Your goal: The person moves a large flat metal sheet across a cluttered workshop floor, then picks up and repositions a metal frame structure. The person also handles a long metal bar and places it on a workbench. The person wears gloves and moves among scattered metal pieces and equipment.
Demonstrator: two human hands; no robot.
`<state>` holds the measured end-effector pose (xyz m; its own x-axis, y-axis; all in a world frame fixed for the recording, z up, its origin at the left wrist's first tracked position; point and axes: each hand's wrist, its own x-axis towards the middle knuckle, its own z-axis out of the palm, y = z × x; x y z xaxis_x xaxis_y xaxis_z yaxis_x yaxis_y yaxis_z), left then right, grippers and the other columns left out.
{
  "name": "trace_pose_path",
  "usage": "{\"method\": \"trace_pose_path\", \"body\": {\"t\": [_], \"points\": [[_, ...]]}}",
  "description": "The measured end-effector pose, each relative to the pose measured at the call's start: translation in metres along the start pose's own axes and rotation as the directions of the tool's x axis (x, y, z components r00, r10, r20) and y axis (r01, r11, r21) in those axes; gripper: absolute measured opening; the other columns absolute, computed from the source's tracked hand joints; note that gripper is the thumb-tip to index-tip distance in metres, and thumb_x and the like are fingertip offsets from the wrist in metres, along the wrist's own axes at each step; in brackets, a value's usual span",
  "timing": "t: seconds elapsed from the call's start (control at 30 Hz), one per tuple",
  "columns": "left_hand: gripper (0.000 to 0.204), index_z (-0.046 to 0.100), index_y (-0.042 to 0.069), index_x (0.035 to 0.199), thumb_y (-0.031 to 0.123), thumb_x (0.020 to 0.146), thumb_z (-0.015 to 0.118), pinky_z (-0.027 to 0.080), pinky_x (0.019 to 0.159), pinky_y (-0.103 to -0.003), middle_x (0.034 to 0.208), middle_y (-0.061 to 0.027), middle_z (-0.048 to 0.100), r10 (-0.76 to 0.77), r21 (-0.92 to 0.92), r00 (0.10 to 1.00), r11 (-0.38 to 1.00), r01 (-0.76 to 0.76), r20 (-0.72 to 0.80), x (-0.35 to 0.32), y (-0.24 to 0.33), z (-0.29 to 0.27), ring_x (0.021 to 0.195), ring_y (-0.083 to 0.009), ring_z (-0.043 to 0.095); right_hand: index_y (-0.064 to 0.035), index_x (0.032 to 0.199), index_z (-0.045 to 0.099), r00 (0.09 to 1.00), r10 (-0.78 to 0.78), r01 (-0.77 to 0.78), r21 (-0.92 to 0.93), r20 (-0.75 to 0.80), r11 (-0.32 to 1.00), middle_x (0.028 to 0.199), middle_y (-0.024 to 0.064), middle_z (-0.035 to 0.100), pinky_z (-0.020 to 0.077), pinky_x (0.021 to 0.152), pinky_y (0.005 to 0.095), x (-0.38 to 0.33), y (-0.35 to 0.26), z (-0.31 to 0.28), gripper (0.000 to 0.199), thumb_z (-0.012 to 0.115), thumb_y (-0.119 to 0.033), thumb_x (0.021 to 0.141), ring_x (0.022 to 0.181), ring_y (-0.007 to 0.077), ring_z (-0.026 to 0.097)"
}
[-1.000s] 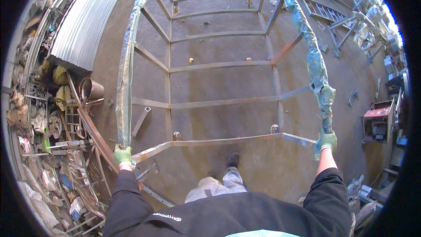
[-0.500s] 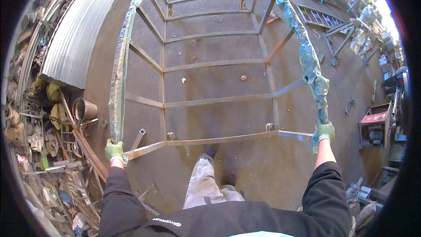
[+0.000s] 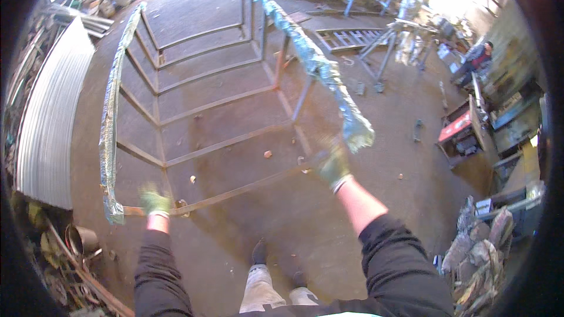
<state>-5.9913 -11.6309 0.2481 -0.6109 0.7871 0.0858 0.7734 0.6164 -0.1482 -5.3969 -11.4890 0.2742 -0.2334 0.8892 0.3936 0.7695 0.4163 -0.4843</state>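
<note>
Green-gloved left hand (image 3: 155, 201) is at the left end of the near bar (image 3: 235, 194), right hand (image 3: 332, 167) by its other end. They're well apart and super blurry, so I honestly can't tell if either one's gripping. The metal frame (image 3: 217, 106) stretches out ahead of the feet (image 3: 259, 252), slats running crosswise, bluish plastic wrap (image 3: 311, 61) along both side rails. Corrugated sheets (image 3: 53, 117) are off left, and a ladder-like rack (image 3: 352, 38) lies farther out right.

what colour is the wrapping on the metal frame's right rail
The wrapping is pale blue with whitish glints, clearest in the head view.
</note>
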Motion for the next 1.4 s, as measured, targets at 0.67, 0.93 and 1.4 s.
{"method": "trace_pose_path", "body": {"t": [0.67,0.93,1.4], "points": [[0.043,0.072,0.023,0.138,0.042,0.103,0.055,0.053,0.11,-0.049,0.143,-0.0056,0.07,0.315,0.172,0.325,0.429,-0.887,0.892,-0.525,-0.194,0.149,0.133,-0.0304,0.065,-0.0053,0.139,0.069,-0.112,0.791,-0.962,-0.266,0.602,0.067,0.144,0.0189,0.066,0.0456,0.115,0.0435,-1.216,-0.079,-0.234,0.065,0.05,-0.057,0.105,0.135,0.0341,0.062],[0.028,0.079,0.014,0.115,0.026,0.096,0.063,0.056,0.097,-0.052,0.12,-0.019,0.076,0.861,0.148,0.3,0.261,-0.954,0.412,-0.67,0.098,0.071,0.116,-0.0421,0.071,-0.014,0.148,0.061,0.087,0.765,-0.995,0.099,0.638,0.03,0.15,0.0152,0.063,0.043,0.116,0.0449,-1.421,-0.162,-0.153,0.07,0.048,-0.065,0.102,0.138,0.0347,0.058],[0.063,0.068,0.007,0.141,0.048,0.093,0.071,0.054,0.099,-0.036,0.131,-0.0135,0.075,0.535,-0.348,-0.482,-0.336,-0.875,0.694,-1.288,0.336,-0.002,0.119,-0.0236,0.07,-0.0088,0.119,0.078,-0.805,0.478,0.001,0.805,0.353,-0.593,0.094,0.01,0.075,0.0564,0.077,0.0409,-1.671,-0.392,-0.158,0.045,0.069,-0.046,0.096,0.083,0.0224,0.069]]}}
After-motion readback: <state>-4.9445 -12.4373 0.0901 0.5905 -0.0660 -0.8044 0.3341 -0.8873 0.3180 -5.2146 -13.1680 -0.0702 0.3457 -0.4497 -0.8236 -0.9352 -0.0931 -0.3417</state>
